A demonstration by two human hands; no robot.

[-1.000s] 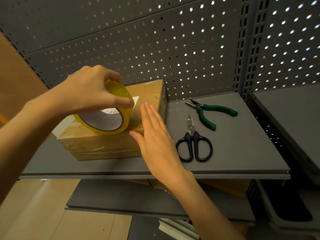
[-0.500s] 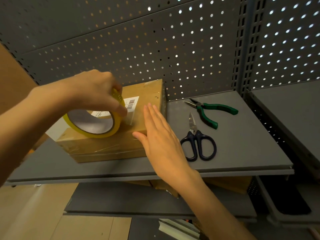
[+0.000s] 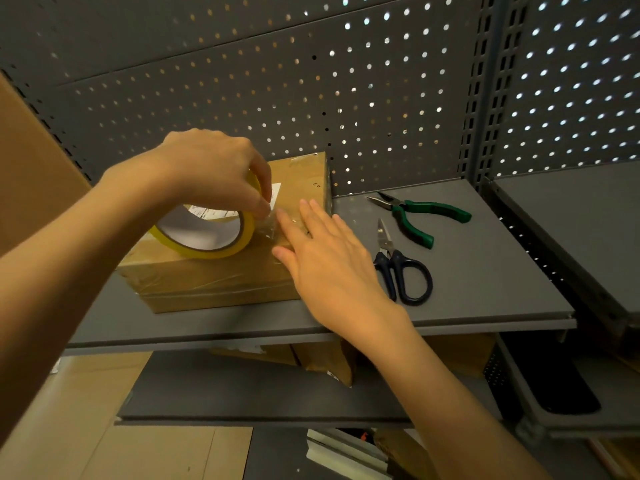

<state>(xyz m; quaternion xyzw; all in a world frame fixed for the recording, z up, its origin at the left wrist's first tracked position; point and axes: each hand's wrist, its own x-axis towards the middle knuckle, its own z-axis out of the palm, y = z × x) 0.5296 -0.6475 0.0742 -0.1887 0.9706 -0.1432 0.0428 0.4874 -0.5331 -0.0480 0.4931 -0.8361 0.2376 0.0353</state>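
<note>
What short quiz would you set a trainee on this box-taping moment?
1. True or false: the left hand grips the yellow tape roll on top of the cardboard box.
2. Fill in: the pliers on the shelf have ___ handles.
3. Which lies nearest the right hand? A) the pliers B) the scissors C) a hammer

Key: 1 true; 2 green; 3 B
</note>
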